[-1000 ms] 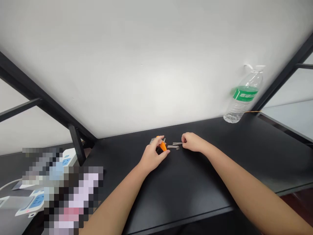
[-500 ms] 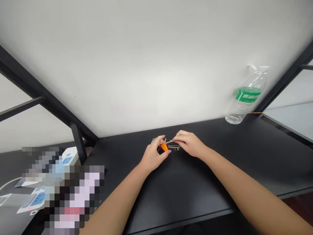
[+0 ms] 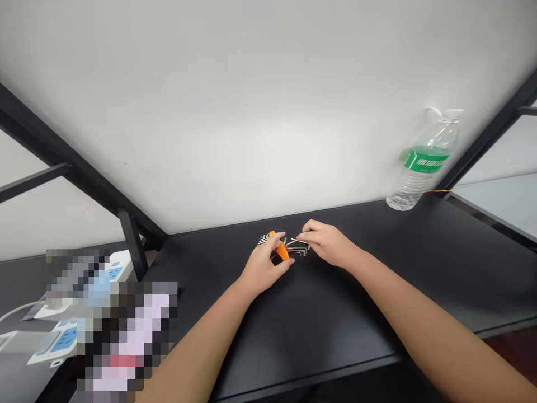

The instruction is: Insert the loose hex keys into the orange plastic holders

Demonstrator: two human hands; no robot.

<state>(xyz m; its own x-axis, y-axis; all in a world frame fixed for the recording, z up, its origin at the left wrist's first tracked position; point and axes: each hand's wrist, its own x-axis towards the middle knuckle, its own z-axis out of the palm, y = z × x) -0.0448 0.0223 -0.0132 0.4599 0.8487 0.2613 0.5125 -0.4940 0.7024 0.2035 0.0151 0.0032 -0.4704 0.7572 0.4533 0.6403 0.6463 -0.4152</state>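
Note:
My left hand grips an orange hex key holder between thumb and fingers, low over the black tabletop. Several L-shaped hex keys stick out of its right side with bent ends. Straight key ends show on the far left side of the holder. My right hand is closed in a pinch on one metal hex key, whose other end points at the holder. Whether that key's tip sits inside the holder I cannot tell.
A clear plastic bottle with a green label stands at the back right against the white wall. Black frame bars rise at both sides. White power strips with blue sockets and blurred items lie at the left.
Both hands stay almost in place, with the left still on the holder. The pinched hex key and right fingers have shifted slightly. The view has moved a little.

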